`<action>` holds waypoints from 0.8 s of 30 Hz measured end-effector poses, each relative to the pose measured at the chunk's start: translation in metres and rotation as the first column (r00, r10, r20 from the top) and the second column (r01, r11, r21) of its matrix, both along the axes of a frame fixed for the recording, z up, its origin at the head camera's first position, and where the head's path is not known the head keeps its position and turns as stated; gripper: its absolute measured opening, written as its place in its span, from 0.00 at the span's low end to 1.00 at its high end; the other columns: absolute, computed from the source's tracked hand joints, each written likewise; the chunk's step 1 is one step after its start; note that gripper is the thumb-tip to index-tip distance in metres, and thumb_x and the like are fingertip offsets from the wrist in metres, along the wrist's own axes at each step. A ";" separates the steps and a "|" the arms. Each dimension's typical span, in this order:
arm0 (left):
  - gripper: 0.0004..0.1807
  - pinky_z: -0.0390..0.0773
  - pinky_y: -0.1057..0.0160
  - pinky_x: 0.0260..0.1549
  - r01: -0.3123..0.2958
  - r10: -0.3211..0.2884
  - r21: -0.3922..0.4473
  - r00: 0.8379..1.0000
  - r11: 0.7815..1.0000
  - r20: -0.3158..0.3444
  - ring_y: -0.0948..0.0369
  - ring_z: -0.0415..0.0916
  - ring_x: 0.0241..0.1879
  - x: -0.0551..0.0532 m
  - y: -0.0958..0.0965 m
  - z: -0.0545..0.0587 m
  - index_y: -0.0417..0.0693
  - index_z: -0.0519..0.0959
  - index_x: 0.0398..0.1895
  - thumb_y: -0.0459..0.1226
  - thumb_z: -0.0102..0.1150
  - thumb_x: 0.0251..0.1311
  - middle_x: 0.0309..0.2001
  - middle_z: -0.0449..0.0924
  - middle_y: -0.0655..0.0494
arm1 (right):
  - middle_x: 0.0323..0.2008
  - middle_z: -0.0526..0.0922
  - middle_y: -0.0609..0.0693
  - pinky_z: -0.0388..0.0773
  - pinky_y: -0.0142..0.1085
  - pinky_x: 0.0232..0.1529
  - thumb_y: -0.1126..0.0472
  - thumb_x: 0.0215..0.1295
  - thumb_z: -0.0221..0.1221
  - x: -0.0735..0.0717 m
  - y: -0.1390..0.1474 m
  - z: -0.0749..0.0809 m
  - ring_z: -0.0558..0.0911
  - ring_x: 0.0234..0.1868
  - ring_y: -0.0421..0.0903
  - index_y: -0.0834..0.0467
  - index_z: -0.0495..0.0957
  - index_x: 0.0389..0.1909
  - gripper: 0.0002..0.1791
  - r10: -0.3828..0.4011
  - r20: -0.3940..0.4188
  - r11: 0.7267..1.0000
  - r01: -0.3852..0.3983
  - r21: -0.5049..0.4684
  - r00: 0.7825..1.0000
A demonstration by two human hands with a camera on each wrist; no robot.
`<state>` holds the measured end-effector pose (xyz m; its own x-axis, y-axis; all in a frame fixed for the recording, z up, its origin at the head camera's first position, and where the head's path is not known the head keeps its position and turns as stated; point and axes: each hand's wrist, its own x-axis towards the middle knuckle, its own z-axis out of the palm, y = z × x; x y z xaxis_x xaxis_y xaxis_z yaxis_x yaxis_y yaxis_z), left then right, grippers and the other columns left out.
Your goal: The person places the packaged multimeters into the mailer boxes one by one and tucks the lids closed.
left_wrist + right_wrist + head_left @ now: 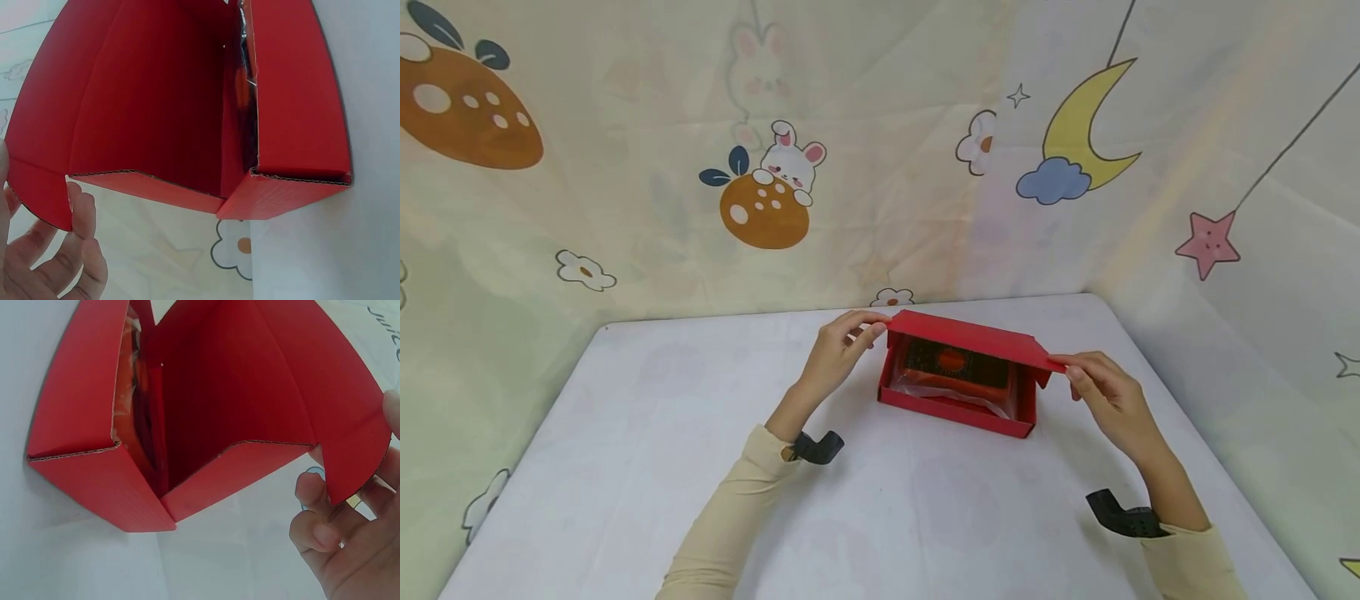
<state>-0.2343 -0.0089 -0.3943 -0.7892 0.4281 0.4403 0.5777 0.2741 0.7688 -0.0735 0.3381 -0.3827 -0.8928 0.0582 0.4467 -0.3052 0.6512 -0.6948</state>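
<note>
A red cardboard box (956,414) lies on the white table, its hinged lid (970,332) raised partway. Inside sits a black and orange pack (958,367) in clear plastic wrap. My left hand (844,342) pinches the lid's left corner flap (47,194) between thumb and fingers. At the other end, my right hand (1107,395) pinches the right corner flap (351,459) the same way. Both wrist views look in from the sides at the lid's bare red underside, with the wrapped pack showing only as a narrow strip behind the box's front wall.
The white table (647,467) extends around the box, its far edge just behind it. A printed cloth (880,167) with rabbits, a moon and a star hangs at the back and sides. Each wrist carries a black camera mount (820,448).
</note>
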 end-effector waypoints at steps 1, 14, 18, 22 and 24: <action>0.14 0.81 0.57 0.32 0.000 0.000 -0.002 1.000 1.000 -0.001 0.58 0.79 0.33 0.000 0.000 0.000 0.49 0.82 0.51 0.42 0.58 0.67 0.47 0.83 0.54 | 0.38 0.75 0.41 0.70 0.28 0.24 0.68 0.71 0.53 0.000 0.000 0.000 0.72 0.33 0.40 0.63 0.80 0.53 0.14 0.006 0.001 1.000 -0.006 0.005 1.000; 0.14 0.76 0.64 0.35 0.004 -0.006 -0.065 1.000 0.998 -0.031 0.62 0.75 0.39 0.008 -0.007 -0.011 0.53 0.82 0.53 0.43 0.58 0.67 0.48 0.83 0.58 | 0.44 0.76 0.36 0.73 0.24 0.30 0.74 0.64 0.56 0.009 -0.001 -0.014 0.73 0.34 0.37 0.62 0.80 0.54 0.18 0.022 -0.044 0.999 -0.021 0.026 0.999; 0.14 0.76 0.64 0.34 0.014 -0.017 -0.076 0.999 0.997 -0.037 0.62 0.74 0.41 0.011 -0.011 -0.015 0.53 0.82 0.53 0.43 0.59 0.66 0.48 0.82 0.58 | 0.47 0.76 0.35 0.72 0.24 0.31 0.74 0.63 0.57 0.011 -0.002 -0.018 0.74 0.37 0.35 0.61 0.80 0.55 0.19 0.024 -0.031 0.999 -0.023 0.034 0.999; 0.14 0.76 0.64 0.34 0.025 -0.028 -0.092 0.999 0.995 -0.031 0.62 0.74 0.42 0.014 -0.014 -0.017 0.55 0.82 0.53 0.45 0.59 0.66 0.49 0.82 0.59 | 0.49 0.77 0.38 0.72 0.24 0.32 0.75 0.62 0.58 0.013 -0.001 -0.021 0.73 0.42 0.33 0.61 0.79 0.55 0.20 0.045 -0.028 0.998 -0.044 0.038 0.999; 0.15 0.77 0.64 0.34 0.031 -0.034 -0.100 0.999 0.995 -0.030 0.63 0.74 0.42 0.015 -0.016 -0.018 0.55 0.82 0.53 0.46 0.59 0.66 0.49 0.81 0.59 | 0.49 0.77 0.40 0.72 0.24 0.32 0.75 0.61 0.58 0.014 -0.002 -0.022 0.73 0.44 0.32 0.61 0.79 0.55 0.21 0.052 -0.028 0.998 -0.051 0.038 0.998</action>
<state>-0.2197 -0.0246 -0.4120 -0.7603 0.4963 0.4189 0.6112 0.3286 0.7200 -0.0591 0.3366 -0.4047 -0.8810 -0.0048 0.4731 -0.3585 0.6594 -0.6608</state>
